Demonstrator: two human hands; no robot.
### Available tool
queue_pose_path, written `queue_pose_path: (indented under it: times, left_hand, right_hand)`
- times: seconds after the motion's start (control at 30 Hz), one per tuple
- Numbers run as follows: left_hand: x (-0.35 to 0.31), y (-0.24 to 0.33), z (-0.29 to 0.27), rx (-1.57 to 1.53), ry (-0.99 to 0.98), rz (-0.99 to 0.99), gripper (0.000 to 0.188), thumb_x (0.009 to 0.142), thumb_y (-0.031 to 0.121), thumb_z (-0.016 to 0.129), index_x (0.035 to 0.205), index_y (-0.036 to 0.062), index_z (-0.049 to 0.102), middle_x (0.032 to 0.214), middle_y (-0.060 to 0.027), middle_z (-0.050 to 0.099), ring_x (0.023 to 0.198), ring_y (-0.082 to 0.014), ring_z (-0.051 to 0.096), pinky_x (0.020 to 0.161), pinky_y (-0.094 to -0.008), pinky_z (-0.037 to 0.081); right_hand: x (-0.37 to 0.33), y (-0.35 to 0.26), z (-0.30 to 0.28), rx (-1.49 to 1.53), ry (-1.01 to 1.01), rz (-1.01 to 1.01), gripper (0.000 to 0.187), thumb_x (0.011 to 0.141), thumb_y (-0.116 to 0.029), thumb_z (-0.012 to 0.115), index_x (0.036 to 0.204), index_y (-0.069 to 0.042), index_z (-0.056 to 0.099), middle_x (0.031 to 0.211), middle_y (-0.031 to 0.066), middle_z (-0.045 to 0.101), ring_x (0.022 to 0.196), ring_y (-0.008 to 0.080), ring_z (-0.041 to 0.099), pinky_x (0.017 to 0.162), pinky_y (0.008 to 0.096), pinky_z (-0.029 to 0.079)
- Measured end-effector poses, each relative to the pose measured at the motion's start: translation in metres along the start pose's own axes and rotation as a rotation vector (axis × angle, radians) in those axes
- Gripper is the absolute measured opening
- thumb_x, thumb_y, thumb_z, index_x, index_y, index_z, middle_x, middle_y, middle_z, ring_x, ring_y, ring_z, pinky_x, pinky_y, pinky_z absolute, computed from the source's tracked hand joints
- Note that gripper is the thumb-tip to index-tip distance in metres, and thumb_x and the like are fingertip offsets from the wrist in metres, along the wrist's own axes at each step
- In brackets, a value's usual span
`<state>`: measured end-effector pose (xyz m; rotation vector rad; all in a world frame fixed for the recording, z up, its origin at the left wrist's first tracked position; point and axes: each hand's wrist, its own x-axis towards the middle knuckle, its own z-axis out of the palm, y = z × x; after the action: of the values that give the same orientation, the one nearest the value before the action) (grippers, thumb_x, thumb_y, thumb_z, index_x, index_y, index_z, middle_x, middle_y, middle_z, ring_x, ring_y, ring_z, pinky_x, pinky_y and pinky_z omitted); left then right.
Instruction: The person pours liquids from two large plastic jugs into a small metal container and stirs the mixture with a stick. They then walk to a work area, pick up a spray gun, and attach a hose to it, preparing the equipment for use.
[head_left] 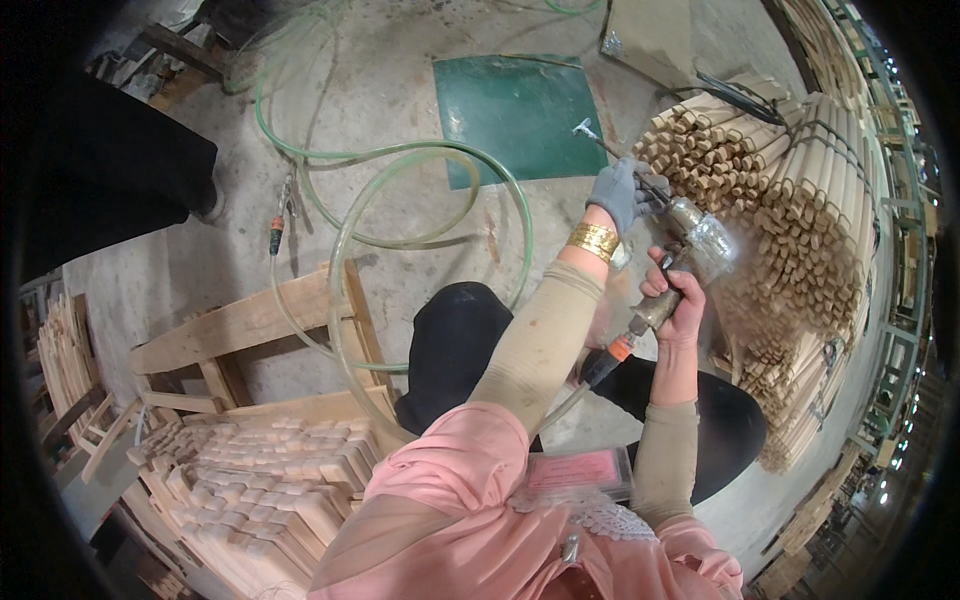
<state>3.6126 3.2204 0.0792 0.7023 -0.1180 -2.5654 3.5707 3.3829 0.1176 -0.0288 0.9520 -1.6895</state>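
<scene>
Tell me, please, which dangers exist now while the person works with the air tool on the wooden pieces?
The right hand is bare on the air tool, close to its blurred working end, so a slip could hurt it. The gloved left hand lies close beside that end. The green hose loops across the floor and might trip someone.

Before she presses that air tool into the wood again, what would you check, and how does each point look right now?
1. Right hand wrapped firmly round the air tool: ok.
2. Left hand gloved and steadying the tool's front end: ok.
3. Right hand gloved: not ok, it is bare.
4. Green hose free of kinks: ok where visible, loosely looped on the floor.
5. Tool tip square on the stacked wooden sticks: cannot tell, the spot is blurred.
</scene>
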Motion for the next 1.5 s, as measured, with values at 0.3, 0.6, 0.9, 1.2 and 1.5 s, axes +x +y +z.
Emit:
queue_pose_path:
  times: [0.3, 0.6, 0.9, 1.2, 1.5]
  left_hand:
    - [-0.005, -0.007, -0.013, 0.201, -0.050, 0.065, 0.027, 0.088, 0.030, 0.048, 0.096, 0.0050, 0.055, 0.085, -0.0085, 0.058, 0.079, -0.0205, 0.057, 0.071, -0.0355, 0.048]
    - [-0.003, -0.010, -0.023, 0.105, -0.038, 0.147, 0.029, 0.090, 0.028, 0.046, 0.102, 0.0024, 0.055, 0.095, -0.0099, 0.060, 0.084, -0.0200, 0.058, 0.074, -0.0322, 0.047]
    - [-0.004, -0.017, -0.015, 0.242, -0.211, 0.201, 0.035, 0.094, 0.028, 0.035, 0.110, 0.0022, 0.053, 0.105, -0.0112, 0.060, 0.093, -0.0192, 0.058, 0.079, -0.0312, 0.046]
    - [0.008, -0.035, -0.031, 1.368, 0.088, 0.484, 0.025, 0.085, 0.018, 0.045, 0.096, 0.0020, 0.061, 0.094, -0.0119, 0.065, 0.086, -0.0203, 0.061, 0.074, -0.0323, 0.049]
    - [0.013, -0.021, -0.031, 1.356, 0.073, 0.185, 0.016, 0.073, 0.004, 0.059, 0.089, 0.0048, 0.062, 0.087, -0.0099, 0.066, 0.081, -0.0204, 0.062, 0.071, -0.0309, 0.049]
  right_hand:
    - [0.010, 0.003, 0.013, -0.258, 0.107, -0.018, 0.043, 0.074, -0.009, 0.049, 0.112, 0.011, 0.043, 0.079, 0.0120, 0.053, 0.061, 0.0137, 0.044, 0.056, 0.0258, 0.039]
    - [0.014, 0.010, 0.019, -0.223, 0.270, 0.110, 0.037, 0.075, -0.008, 0.049, 0.109, 0.005, 0.046, 0.080, 0.0109, 0.053, 0.059, 0.0160, 0.048, 0.054, 0.0281, 0.041]
    - [0.008, 0.008, 0.007, -0.039, 0.057, 0.052, 0.033, 0.072, -0.004, 0.050, 0.105, 0.002, 0.047, 0.085, 0.0082, 0.050, 0.060, 0.0137, 0.046, 0.055, 0.0276, 0.038]
    - [0.002, 0.013, 0.028, -0.493, 0.326, -0.092, 0.022, 0.069, 0.000, 0.054, 0.091, 0.002, 0.052, 0.067, 0.0049, 0.052, 0.049, 0.0127, 0.048, 0.045, 0.0255, 0.038]
    - [0.008, 0.023, 0.036, -0.572, 0.373, -0.088, 0.023, 0.067, -0.002, 0.055, 0.089, 0.003, 0.051, 0.066, 0.0065, 0.051, 0.048, 0.0144, 0.048, 0.043, 0.0276, 0.039]
